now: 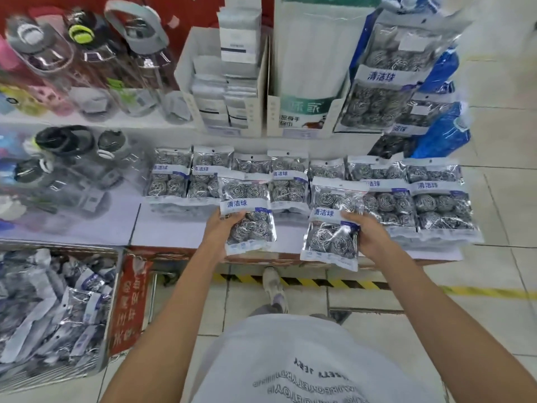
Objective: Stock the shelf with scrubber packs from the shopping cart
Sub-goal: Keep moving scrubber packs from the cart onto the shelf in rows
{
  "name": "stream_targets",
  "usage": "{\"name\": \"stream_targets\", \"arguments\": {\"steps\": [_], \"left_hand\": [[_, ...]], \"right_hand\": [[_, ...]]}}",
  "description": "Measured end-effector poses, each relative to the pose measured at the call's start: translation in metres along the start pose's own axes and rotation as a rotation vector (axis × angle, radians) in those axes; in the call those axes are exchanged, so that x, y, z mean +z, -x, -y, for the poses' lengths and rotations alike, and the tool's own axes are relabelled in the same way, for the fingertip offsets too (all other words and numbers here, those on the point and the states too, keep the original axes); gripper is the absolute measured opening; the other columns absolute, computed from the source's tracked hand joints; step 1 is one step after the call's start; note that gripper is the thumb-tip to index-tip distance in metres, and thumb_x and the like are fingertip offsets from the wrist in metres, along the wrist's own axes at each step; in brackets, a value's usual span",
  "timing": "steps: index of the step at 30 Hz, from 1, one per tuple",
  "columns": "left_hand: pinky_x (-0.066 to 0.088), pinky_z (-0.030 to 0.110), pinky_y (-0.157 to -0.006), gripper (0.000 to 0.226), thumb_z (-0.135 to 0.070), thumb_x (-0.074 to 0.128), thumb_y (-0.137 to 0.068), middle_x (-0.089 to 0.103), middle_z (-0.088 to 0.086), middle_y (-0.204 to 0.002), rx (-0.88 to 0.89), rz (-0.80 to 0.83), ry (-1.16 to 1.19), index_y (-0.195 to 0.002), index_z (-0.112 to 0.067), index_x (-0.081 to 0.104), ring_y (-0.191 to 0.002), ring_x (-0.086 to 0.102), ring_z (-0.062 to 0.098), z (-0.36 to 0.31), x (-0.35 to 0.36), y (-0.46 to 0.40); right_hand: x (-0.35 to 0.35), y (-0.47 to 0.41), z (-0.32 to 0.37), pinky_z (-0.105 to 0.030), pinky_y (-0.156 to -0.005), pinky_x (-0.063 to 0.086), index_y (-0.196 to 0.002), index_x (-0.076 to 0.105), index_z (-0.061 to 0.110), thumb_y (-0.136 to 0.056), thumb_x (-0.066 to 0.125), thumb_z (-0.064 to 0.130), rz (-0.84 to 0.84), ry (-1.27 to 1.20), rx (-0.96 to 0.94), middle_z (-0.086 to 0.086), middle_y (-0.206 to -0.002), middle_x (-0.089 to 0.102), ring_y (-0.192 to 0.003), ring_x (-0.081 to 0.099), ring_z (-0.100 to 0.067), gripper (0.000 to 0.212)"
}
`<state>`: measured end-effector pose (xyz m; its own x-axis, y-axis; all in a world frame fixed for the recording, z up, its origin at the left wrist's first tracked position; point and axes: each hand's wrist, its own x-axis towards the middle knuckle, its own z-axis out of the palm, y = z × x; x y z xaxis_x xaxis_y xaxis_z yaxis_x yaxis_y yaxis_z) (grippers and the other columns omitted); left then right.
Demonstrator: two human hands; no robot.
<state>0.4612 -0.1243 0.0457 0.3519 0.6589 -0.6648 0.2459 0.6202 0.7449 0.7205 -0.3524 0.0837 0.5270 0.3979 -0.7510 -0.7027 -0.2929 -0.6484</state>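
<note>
My left hand (222, 228) grips a clear pack of steel-wool scrubbers (247, 210) with a white and blue label, held over the front of the white shelf (171, 228). My right hand (367, 232) holds a second scrubber pack (331, 228) by its right edge, just over the shelf's front lip. Behind them a row of several matching packs (386, 199) lies flat on the shelf. The shopping cart (58, 309) at lower left is full of loose scrubber packs.
Water bottles (87, 62) fill the shelves at left. White display boxes of cloths (232, 82) stand on the upper shelf, with hanging scrubber packs (386, 77) at its right end. A red sign (128, 306) hangs on the cart. Tiled floor lies to the right.
</note>
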Motion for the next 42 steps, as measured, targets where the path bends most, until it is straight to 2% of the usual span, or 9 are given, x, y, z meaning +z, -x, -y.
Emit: {"name": "stream_targets", "arguments": {"steps": [3, 5, 14, 18, 24, 28, 35, 39, 42], "left_hand": [[0.055, 0.058, -0.099, 0.047, -0.024, 0.090, -0.079, 0.078, 0.002, -0.113, -0.033, -0.012, -0.054, -0.120, -0.025, 0.066, -0.109, 0.073, 0.027, -0.010, 0.006, -0.036], [0.056, 0.057, -0.098, 0.048, -0.023, 0.089, -0.080, 0.078, 0.003, -0.112, -0.046, -0.017, -0.080, -0.121, -0.024, 0.066, -0.108, 0.073, 0.026, -0.021, 0.012, -0.051], [0.053, 0.042, -0.097, 0.041, -0.020, 0.082, -0.087, 0.071, 0.002, -0.121, 0.006, -0.036, -0.269, -0.124, -0.018, 0.066, -0.115, 0.066, 0.023, -0.062, 0.041, -0.125], [0.054, 0.047, -0.101, 0.064, -0.025, 0.085, -0.080, 0.069, 0.003, -0.121, -0.024, -0.055, -0.314, -0.137, -0.015, 0.057, -0.112, 0.066, 0.023, -0.072, 0.050, -0.147], [0.052, 0.052, -0.103, 0.059, -0.021, 0.084, -0.082, 0.073, 0.003, -0.113, -0.019, -0.142, -0.367, -0.134, -0.015, 0.057, -0.110, 0.068, 0.025, -0.069, 0.054, -0.172], [0.055, 0.046, -0.101, 0.054, -0.026, 0.082, -0.087, 0.071, 0.004, -0.116, 0.016, -0.226, -0.476, -0.133, -0.012, 0.057, -0.108, 0.068, 0.026, -0.070, 0.053, -0.176], [0.046, 0.033, -0.085, 0.055, -0.027, 0.074, -0.096, 0.064, 0.007, -0.115, 0.134, -0.245, -0.740, -0.141, -0.005, 0.050, -0.100, 0.061, 0.024, -0.067, 0.065, -0.173], [0.052, 0.045, -0.096, 0.050, -0.028, 0.069, -0.099, 0.066, 0.017, -0.123, 0.141, -0.226, -0.841, -0.138, -0.002, 0.051, -0.112, 0.065, 0.035, -0.073, 0.071, -0.171], [0.058, 0.049, -0.091, 0.054, -0.033, 0.070, -0.098, 0.067, 0.015, -0.119, 0.168, -0.215, -0.901, -0.140, -0.004, 0.050, -0.098, 0.068, 0.032, -0.073, 0.067, -0.172]], "right_hand": [[0.003, -0.027, 0.020, -0.040, -0.070, 0.062, -0.154, 0.031, -0.002, -0.076, 0.085, 0.009, -0.039, 0.053, 0.018, -0.013, -0.107, 0.076, -0.083, 0.074, -0.023, 0.096], [0.004, -0.048, 0.031, -0.032, -0.053, 0.058, -0.151, 0.037, -0.004, -0.076, 0.086, 0.009, -0.073, 0.080, 0.008, -0.012, -0.102, 0.076, -0.067, 0.073, -0.018, 0.091], [0.008, -0.122, 0.069, -0.024, -0.042, 0.050, -0.137, 0.057, 0.004, -0.079, 0.086, 0.015, -0.202, 0.177, 0.022, -0.010, -0.098, 0.074, -0.059, 0.068, -0.014, 0.066], [0.000, -0.160, 0.072, -0.032, -0.051, 0.051, -0.142, 0.052, 0.006, -0.072, 0.092, 0.021, -0.207, 0.272, 0.045, -0.015, -0.111, 0.074, -0.078, 0.069, -0.025, 0.082], [0.000, -0.207, 0.071, -0.057, -0.096, 0.056, -0.134, 0.060, 0.014, -0.061, 0.094, 0.035, -0.195, 0.322, 0.081, -0.010, -0.112, 0.074, -0.107, 0.071, -0.032, 0.083], [0.020, -0.216, 0.073, -0.055, -0.101, 0.053, -0.101, 0.065, 0.028, -0.079, 0.086, 0.024, -0.238, 0.381, 0.075, -0.007, -0.111, 0.074, -0.108, 0.070, -0.032, 0.031], [0.043, -0.224, 0.075, -0.036, -0.106, 0.043, -0.147, 0.048, 0.012, -0.089, 0.079, 0.023, -0.298, 0.559, -0.035, -0.003, -0.129, 0.059, -0.115, 0.056, -0.025, 0.067], [0.042, -0.223, 0.077, -0.035, -0.101, 0.042, -0.149, 0.045, 0.010, -0.091, 0.077, 0.023, -0.308, 0.648, -0.057, -0.008, -0.140, 0.055, -0.119, 0.055, -0.027, 0.067], [0.042, -0.219, 0.076, -0.035, -0.091, 0.045, -0.147, 0.047, 0.012, -0.091, 0.076, 0.030, -0.319, 0.690, -0.066, -0.007, -0.131, 0.059, -0.107, 0.056, -0.025, 0.066]]}}
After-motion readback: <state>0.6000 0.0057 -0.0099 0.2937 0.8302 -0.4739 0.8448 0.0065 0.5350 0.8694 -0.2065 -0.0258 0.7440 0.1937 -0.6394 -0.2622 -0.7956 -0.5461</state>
